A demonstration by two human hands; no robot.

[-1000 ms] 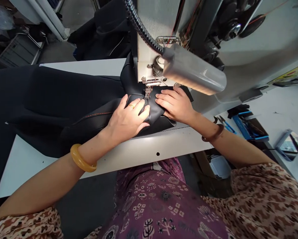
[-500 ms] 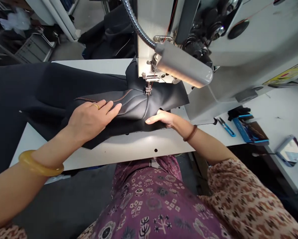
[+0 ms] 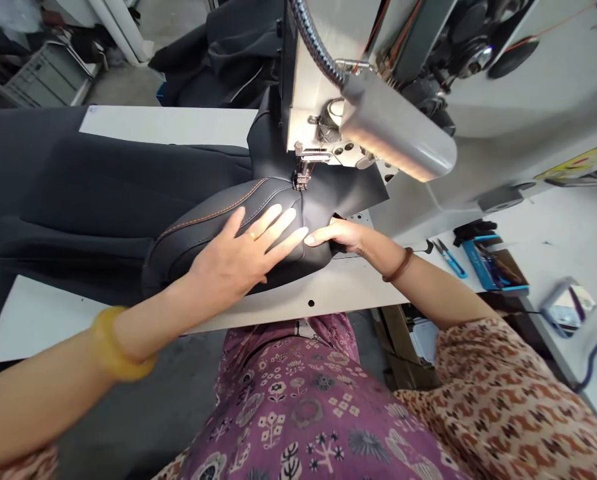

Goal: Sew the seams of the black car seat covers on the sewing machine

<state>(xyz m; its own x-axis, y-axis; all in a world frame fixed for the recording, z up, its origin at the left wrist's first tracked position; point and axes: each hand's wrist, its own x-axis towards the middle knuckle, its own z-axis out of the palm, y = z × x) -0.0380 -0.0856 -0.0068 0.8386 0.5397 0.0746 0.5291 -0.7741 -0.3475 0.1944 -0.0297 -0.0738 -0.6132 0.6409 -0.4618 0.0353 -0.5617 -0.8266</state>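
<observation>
Under the presser foot (image 3: 302,179) of a sewing machine (image 3: 311,107) lies a black leather-like cover (image 3: 198,230) with orange and pale stitched lines. My left hand (image 3: 241,257) rests on the cover with fingers spread, just left of its seam. To the right of that seam, my right hand (image 3: 341,235) grips the cover's near edge, thumb on top and the other fingers hidden underneath. The thumb tip is close to the left hand's fingertips. A grey lamp (image 3: 398,127) lights the spot around the foot.
Thread snips (image 3: 451,259) and a blue box (image 3: 496,263) of small items lie to the right on the white table (image 3: 278,303). More dark fabric (image 3: 238,40) is heaped behind the table. A grey crate (image 3: 46,73) stands at the far left.
My left hand has slid right and spread its fingers over the cover. The cover's stitched part now bulges smoother and rounder. My right hand keeps its hold near the edge.
</observation>
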